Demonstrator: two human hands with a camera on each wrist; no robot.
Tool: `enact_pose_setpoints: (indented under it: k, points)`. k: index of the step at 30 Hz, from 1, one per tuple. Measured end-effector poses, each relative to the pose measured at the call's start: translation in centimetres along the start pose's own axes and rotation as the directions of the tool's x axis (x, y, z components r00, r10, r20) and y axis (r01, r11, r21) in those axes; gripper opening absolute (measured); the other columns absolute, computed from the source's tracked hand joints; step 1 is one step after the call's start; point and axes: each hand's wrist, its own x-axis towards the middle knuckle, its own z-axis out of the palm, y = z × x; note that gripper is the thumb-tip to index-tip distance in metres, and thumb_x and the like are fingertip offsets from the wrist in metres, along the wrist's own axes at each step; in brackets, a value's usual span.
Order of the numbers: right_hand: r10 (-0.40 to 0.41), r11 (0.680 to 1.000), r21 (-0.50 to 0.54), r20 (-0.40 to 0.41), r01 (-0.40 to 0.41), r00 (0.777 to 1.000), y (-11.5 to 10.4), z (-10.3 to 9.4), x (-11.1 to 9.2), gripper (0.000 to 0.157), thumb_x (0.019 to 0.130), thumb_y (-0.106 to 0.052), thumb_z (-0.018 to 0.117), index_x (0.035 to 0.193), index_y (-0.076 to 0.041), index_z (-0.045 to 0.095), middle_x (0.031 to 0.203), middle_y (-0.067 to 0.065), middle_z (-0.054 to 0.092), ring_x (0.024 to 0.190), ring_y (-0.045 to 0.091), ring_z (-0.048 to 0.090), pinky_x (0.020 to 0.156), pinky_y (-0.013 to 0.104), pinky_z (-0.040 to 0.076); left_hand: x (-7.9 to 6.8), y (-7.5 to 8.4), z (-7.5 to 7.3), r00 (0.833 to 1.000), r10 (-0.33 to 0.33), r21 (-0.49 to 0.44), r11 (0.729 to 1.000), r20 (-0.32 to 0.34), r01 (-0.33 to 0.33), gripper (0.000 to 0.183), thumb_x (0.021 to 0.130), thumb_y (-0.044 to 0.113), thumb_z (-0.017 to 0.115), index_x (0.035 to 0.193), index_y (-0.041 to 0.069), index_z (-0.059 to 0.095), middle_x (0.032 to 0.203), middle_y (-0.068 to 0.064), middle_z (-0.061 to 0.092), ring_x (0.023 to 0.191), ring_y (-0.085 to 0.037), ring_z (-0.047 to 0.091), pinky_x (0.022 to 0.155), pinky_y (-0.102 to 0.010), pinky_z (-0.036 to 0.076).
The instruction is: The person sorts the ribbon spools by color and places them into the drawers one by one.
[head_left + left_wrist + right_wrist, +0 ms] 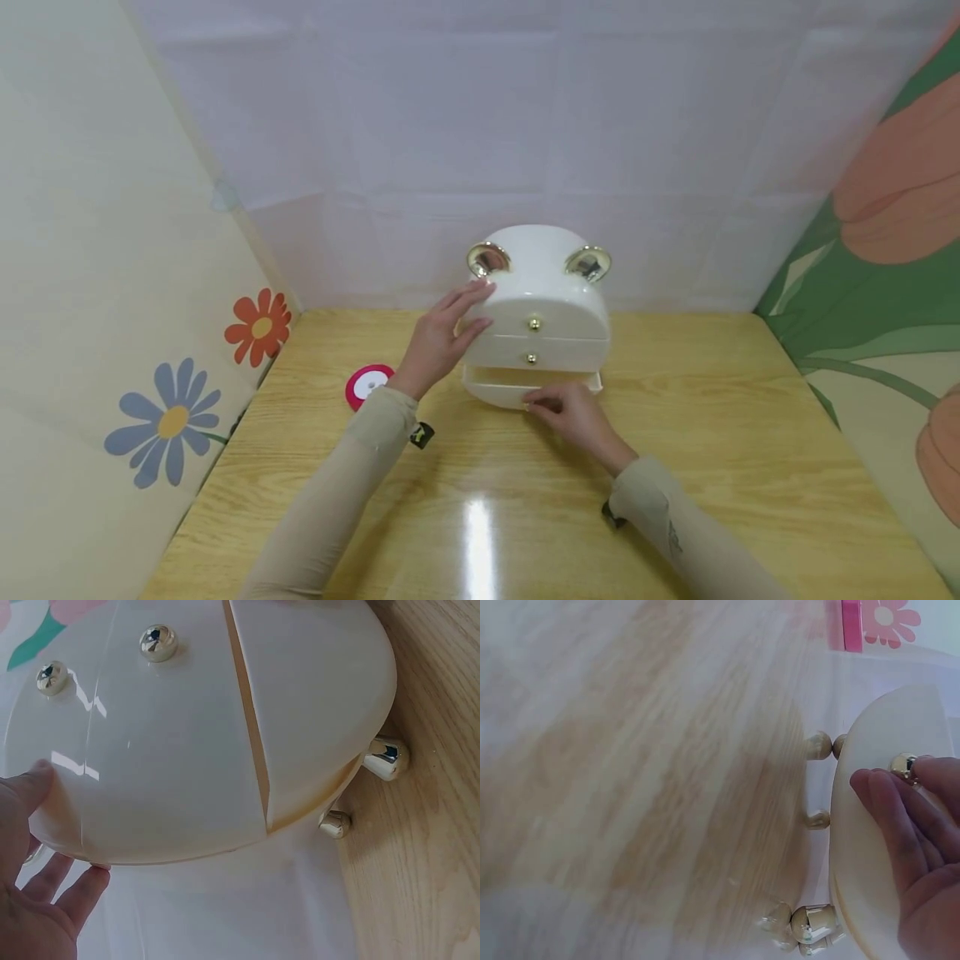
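Observation:
A white, round-topped drawer box (555, 287) with gold ears stands near the back of the table. Its bottom drawer (487, 393) is partly pulled out, leaving a gap under the middle drawer. My left hand (442, 337) holds the box's left side, thumb on the front face and fingertips at the curved edge, as the left wrist view shows. Thumb and fingers of my right hand (573, 414) pinch the gold knob (904, 766) of the bottom drawer. Gold knobs (534, 324) also sit on the two upper drawers, which are closed.
A pink-red ribbon spool (369, 384) with a white centre lies on the wooden table (705, 417), left of the box and beside my left wrist. Gold feet (819, 820) hold the box up. A white cloth backdrop (435, 125) hangs behind; flower-patterned panels flank both sides.

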Motion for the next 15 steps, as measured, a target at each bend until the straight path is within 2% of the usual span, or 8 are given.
enact_pose_setpoints:
  k: [7,15]
  points:
    - [0.011,1.0,-0.01,0.012,-0.011,1.0,-0.31,0.1,-0.46,0.013,0.095,-0.011,0.075,0.107,-0.01,0.081,0.106,0.006,0.08,0.096,0.019,0.077,0.084,0.028,0.063,-0.06,0.14,-0.29,1.0,-0.02,-0.007,1.0,0.003,0.02,0.05,0.1,0.025,0.07,0.149,0.023,0.057,0.155,0.001,0.054,0.146,-0.023,0.049,0.12,-0.042,0.042]
    - [-0.008,1.0,-0.01,0.003,0.008,1.0,-0.49,0.15,-1.02,0.013,0.095,-0.009,0.075,0.106,-0.01,0.081,0.105,0.007,0.08,0.095,0.02,0.077,0.083,0.025,0.062,0.1,-0.02,-0.09,1.0,-0.013,-0.02,1.0,0.0,0.013,0.05,0.1,0.025,0.07,0.148,0.025,0.058,0.154,0.002,0.055,0.147,-0.022,0.048,0.121,-0.041,0.041]
